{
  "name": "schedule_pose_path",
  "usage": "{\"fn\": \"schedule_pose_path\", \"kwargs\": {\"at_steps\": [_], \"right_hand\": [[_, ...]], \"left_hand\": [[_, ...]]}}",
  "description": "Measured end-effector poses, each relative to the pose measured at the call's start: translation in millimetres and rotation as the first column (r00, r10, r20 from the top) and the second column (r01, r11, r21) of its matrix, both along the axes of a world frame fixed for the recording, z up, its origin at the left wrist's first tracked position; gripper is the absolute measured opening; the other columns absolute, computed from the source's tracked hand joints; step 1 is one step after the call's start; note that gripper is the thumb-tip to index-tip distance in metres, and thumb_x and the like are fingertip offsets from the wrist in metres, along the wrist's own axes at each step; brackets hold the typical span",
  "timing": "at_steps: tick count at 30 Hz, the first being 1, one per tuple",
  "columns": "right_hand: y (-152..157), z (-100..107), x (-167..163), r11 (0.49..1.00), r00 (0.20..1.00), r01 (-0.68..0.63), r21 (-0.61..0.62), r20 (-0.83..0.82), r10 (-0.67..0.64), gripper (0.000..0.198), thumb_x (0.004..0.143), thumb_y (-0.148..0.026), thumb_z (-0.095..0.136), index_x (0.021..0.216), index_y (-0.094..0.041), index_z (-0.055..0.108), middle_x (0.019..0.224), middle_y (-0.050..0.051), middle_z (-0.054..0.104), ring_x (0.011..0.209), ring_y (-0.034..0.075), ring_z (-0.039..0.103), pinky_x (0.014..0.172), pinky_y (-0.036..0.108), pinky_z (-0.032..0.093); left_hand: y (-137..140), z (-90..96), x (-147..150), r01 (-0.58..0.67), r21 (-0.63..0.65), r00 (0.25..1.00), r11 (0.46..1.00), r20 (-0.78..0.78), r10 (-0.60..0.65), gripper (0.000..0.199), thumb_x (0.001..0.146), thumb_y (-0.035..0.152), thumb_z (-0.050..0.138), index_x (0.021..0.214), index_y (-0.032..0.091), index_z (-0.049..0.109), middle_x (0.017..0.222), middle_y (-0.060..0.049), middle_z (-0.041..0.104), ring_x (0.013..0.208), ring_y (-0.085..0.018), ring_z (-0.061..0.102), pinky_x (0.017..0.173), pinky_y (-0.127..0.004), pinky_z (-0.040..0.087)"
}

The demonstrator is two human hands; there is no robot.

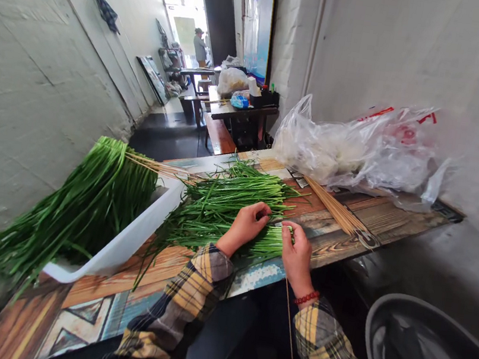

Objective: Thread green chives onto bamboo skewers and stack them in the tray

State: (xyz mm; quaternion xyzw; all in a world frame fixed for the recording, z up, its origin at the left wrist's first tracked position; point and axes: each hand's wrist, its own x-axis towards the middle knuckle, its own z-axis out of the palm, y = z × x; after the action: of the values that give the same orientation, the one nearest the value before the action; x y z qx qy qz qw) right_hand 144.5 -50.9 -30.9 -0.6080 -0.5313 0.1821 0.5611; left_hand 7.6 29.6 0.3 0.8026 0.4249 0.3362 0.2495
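The chives (237, 196) lay on the counter (395, 224), stem ends rightward, presumably for easy reach by the right hand (297, 251), which held a skewer (289, 322), while the left hand (251, 223) curled over them, its grip unclear.

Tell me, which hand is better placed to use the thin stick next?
Probably the right hand: it seems to hold the thin stick and is at one end of the green stalks. The left hand shows no stick.

Seemingly passable gap between greens (242, 189), skewers (337, 211) and bag (338, 149)
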Motion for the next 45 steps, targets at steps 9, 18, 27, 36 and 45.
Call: {"fn": "schedule_pose_path", "kwargs": {"at_steps": [9,18,27,36,45], "right_hand": [[2.1,-2.8,0.9,1.000,1.000,0.008,-0.016,0.019,-0.008,0.037,0.092,-0.045,0.041,0.099,-0.017,0.063,0.094,0.010,0.070,0.086,0.022,0.064,0.078,0.034,0.046],[2.0,-3.7,-0.1,1.000,1.000,0.007,-0.008,0.008,-0.007,0.036,0.093,-0.045,0.041,0.099,-0.017,0.063,0.095,0.009,0.071,0.087,0.022,0.064,0.079,0.034,0.046],[2.7,-3.7,-0.4,1.000,1.000,-0.003,0.015,-0.003,0.003,0.036,0.092,-0.043,0.041,0.101,-0.017,0.064,0.097,0.010,0.071,0.090,0.022,0.065,0.079,0.034,0.047],[-0.4,-1.2,0.8,0.998,0.998,-0.048,0.037,-0.029,0.049,0.029,0.090,-0.040,0.047,0.098,-0.018,0.064,0.096,0.008,0.071,0.088,0.021,0.065,0.080,0.033,0.048],[-4.1,-0.5,1.5,0.999,0.999,-0.036,0.003,-0.039,0.036,0.029,0.090,-0.040,0.049,0.098,-0.018,0.065,0.097,0.007,0.071,0.091,0.021,0.065,0.082,0.034,0.047]], "left_hand": [[-4.9,12.4,-4.2,-0.138,0.279,0.819,0.950,-0.507,0.268,0.025,0.086,0.021,0.048,0.075,0.017,0.069,0.088,-0.011,0.062,0.090,-0.024,0.052,0.077,-0.037,0.037],[20.1,13.0,16.5,-0.059,0.290,0.774,0.955,-0.591,0.227,0.017,0.084,0.020,0.053,0.089,0.020,0.069,0.095,-0.011,0.061,0.095,-0.025,0.050,0.077,-0.036,0.035],[14.6,16.2,11.3,-0.043,0.263,0.897,0.964,-0.414,0.153,0.015,0.081,0.014,0.050,0.077,0.017,0.064,0.086,-0.008,0.061,0.085,-0.020,0.053,0.076,-0.033,0.039],[-10.2,-1.1,10.0,0.097,-0.143,0.980,0.985,0.187,-0.070,0.016,0.078,0.015,0.054,0.085,0.014,0.068,0.079,-0.003,0.068,0.071,-0.012,0.059,0.068,-0.022,0.046],[-12.6,-1.0,9.0,0.105,-0.183,0.953,0.978,0.300,-0.046,0.013,0.079,0.021,0.058,0.077,0.012,0.067,0.074,-0.004,0.066,0.068,-0.011,0.057,0.066,-0.022,0.045]]}}
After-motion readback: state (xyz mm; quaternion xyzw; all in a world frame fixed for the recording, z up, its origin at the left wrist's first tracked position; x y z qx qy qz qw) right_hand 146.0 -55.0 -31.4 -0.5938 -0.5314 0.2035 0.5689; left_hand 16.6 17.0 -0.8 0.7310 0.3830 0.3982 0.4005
